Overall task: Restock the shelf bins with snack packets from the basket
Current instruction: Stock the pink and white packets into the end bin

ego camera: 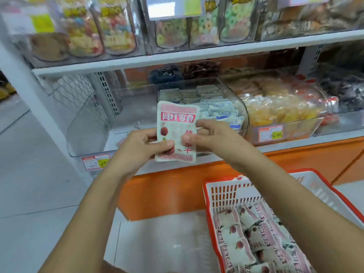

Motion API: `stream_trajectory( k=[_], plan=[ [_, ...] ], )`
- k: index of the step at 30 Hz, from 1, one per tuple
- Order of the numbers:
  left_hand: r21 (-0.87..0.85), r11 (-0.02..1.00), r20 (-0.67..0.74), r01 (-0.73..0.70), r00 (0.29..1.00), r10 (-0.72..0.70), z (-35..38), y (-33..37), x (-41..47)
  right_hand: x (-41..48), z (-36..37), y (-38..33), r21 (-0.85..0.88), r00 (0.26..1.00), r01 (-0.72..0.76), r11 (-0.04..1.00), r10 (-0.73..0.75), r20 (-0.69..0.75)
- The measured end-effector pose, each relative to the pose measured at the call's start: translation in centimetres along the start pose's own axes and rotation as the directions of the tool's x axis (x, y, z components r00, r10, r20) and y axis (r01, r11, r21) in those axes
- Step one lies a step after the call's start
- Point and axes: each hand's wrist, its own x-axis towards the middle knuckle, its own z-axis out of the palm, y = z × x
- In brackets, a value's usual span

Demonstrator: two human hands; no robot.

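**One packet up at the lower shelf, both hands on it**

Centre of frame: a single snack packet (176, 123), white with a pink-red band and red lettering, fruit printed on the front. It is held upright in the air in front of the lower shelf bins, face toward the camera.

Left hand (143, 146) grasps the packet's lower left side — thumb across the front, fingers (137, 138) curled round behind. Right hand (212, 138) pinches the right edge at mid-height, thumb on the front, the other fingers bent at the back edge. Both are clenched on the packet.

Lower right of frame: a red-rimmed white basket (222, 192) on the floor, holding a heap of matching packets (246, 233). It is well below the hands, and the right forearm crosses over it.

Behind the held packet, centre: a clear bin (243, 113) stocked with small white-and-blue packets (220, 109). Left of centre: another clear bin (88, 131) with a price tag (95, 161) on its front lip. A bit of pink and white shows inside near the left hand, too blurred to name. Right of centre: a bin of yellow and orange snacks (279, 109), with its own tag (270, 133).

Top of frame: a white shelf board (177, 58) carrying clear tubs of coloured sweets (116, 30). Below the bins is an orange base panel (167, 192). At left is pale tiled floor (29, 174).
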Motion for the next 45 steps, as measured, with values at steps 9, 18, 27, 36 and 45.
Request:
stream_trajectory(
  k=[9, 18, 27, 36, 45],
  plan=[
    [0.572, 0.814, -0.617, 0.103, 0.708, 0.344, -10.1, -2.2, 2.7, 15.9, 8.8, -3.7, -0.052, 0.994, -0.072, 0.996, 0.067, -0.086],
    [0.674, 0.719, -0.68, 0.17, 0.525, 0.512, -15.0, -5.1, 3.2, 28.4, 14.2, -0.6, -0.168, 0.955, -0.29, 0.942, 0.275, -0.108],
    [0.666, 0.678, -0.636, 0.312, 0.713, 0.297, -14.3, -7.2, 5.7, 34.2, 17.6, 3.6, -0.178, 0.95, -0.289, 0.941, 0.259, -0.174],
    [0.65, 0.636, -0.672, 0.417, 0.706, 0.224, -13.9, -7.2, 5.7, 36.8, 18.8, 4.7, -0.276, 0.963, -0.239, 0.931, 0.189, -0.193],
    [0.622, 0.663, -0.683, 0.416, 0.702, 0.2, -13.7, -6.9, 5.7, 36.7, 18.3, 4.5, -0.28, 0.942, -0.249, 0.927, 0.165, -0.291]
  ],
)
